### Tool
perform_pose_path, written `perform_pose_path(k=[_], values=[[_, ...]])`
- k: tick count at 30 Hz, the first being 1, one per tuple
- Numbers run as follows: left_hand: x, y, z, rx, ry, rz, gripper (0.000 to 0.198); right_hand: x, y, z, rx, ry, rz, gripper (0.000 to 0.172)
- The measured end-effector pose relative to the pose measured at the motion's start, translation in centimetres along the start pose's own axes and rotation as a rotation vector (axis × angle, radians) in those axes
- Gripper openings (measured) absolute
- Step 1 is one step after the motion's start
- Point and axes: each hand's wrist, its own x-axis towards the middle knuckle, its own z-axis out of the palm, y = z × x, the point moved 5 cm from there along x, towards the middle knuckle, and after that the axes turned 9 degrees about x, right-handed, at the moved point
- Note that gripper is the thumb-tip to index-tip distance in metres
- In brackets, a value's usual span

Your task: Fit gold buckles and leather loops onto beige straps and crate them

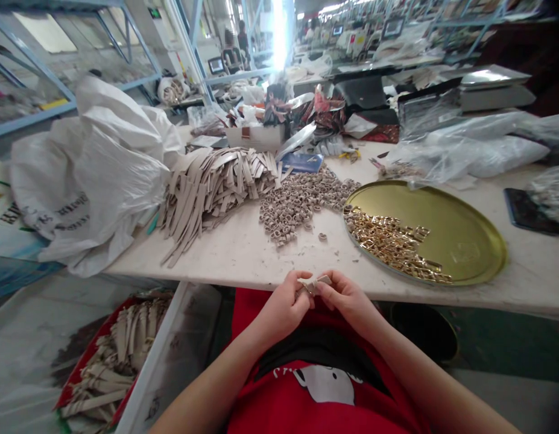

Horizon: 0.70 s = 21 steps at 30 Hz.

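Observation:
At the table's front edge, my left hand [288, 301] and my right hand [344, 295] hold a short beige strap [323, 280] between them, fingers pinched on it. A small buckle seems to be at its middle, partly covered by my fingers. Beyond my hands lies a heap of small beige loops [288, 211], with one loop [322, 237] apart from it. To the right, gold buckles [388, 238] are piled on the left side of a round gold tray [469, 241]. A thick bundle of beige straps [207, 187] spreads out at the left.
A white sack [98, 175] stands on the left of the table [225, 253]. Below it, a red-rimmed bin [87, 343] holds many straps. A phone [530, 211] lies at the right, near plastic bags [478, 147]. A white box [256, 137] stands at the back.

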Motion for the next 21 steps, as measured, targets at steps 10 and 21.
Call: perform_pose_path(k=[10,21], values=[[1.1,-2.2,-0.5,-0.068,0.012,-0.175,0.034,0.4,1.4,-0.5,0.243,-0.041,0.142,0.034],[2.7,-3.1,-0.6,0.014,-0.024,-0.295,0.026,1.8,3.2,-0.9,0.459,-0.196,0.394,0.031]])
